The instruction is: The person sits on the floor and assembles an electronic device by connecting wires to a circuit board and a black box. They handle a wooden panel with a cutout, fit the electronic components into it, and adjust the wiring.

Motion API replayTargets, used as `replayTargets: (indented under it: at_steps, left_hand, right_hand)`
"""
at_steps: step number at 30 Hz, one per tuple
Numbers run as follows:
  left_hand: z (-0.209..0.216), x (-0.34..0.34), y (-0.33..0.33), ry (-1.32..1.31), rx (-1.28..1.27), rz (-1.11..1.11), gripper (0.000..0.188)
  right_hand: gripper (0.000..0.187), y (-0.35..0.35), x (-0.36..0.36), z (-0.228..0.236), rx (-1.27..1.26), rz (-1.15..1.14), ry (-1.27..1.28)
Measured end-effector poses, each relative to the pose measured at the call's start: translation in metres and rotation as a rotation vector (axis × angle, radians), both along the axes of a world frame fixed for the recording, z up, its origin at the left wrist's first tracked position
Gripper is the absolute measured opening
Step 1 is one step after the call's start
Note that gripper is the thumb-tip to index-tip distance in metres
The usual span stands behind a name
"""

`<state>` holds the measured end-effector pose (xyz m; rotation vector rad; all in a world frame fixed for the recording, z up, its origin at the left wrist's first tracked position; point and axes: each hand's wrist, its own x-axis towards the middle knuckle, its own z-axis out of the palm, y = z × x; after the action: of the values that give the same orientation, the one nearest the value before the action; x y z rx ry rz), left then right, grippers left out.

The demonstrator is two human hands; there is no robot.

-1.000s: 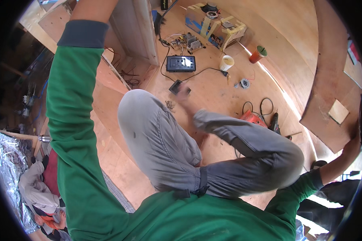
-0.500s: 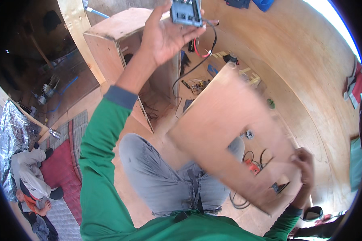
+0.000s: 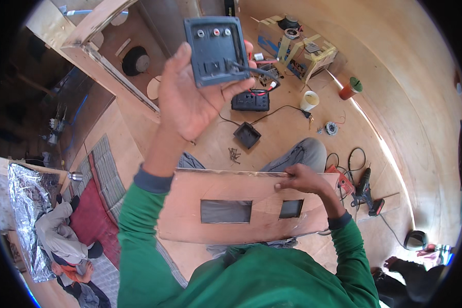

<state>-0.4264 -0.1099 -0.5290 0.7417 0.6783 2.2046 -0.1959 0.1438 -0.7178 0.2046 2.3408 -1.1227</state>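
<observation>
In my raised left hand (image 3: 187, 110) is a dark square plastic connector panel (image 3: 206, 51) with a row of three round jacks, a socket below them and a black cable. Fingers and thumb grip it from below and at its sides. Across my lap lies a long wooden board (image 3: 179, 213), tilted toward me, with two rectangular cut-outs, one large and one small. My right hand (image 3: 308, 180) is closed over the board's far edge, above the small cut-out; some of its fingers are hidden.
On the floor ahead are a black square tray (image 3: 247, 135), loose screws (image 3: 234, 155), a black control box (image 3: 250, 101) and a cup (image 3: 309, 100). A cordless drill (image 3: 363, 187) lies right, beside a red tool (image 3: 342, 178). A wooden cabinet (image 3: 120, 84) stands left; a person (image 3: 64, 233) sits beyond.
The board has swung from a steep slant to lying level across my lap, my right hand moving with it. The connector panel now shows lower and nearer, its jacks facing me.
</observation>
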Motion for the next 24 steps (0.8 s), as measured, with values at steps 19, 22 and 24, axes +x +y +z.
replayTargets:
  at_steps: [19, 22, 24]
  left_hand:
    - [-0.174, -0.014, -0.025, -0.205, 0.174, 0.037, 0.086]
    - [-0.179, -0.014, -0.025, -0.194, 0.141, 0.051, 0.086]
    - [-0.182, -0.016, -0.025, -0.215, 0.149, 0.066, 0.085]
  right_hand:
    - [0.028, -0.015, -0.252, -0.216, 0.643, 0.091, 0.447]
    - [0.027, -0.012, -0.250, -0.222, 0.623, 0.004, 0.385]
    - [0.031, -0.008, -0.249, -0.218, 0.686, -0.095, 0.369]
